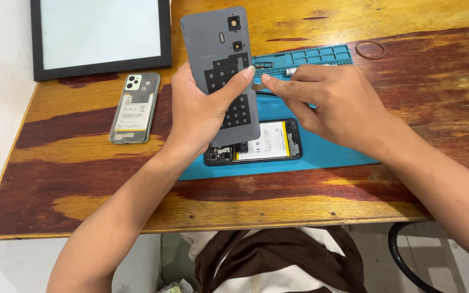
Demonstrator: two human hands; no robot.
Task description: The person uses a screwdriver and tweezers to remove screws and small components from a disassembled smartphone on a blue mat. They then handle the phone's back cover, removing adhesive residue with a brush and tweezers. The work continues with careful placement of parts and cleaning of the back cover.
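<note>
Head view: back cover in left grip

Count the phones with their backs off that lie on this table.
2. One opened phone lies on the blue mat, partly hidden by the grey back cover in the left hand. A second phone lies left, on bare wood.
</note>
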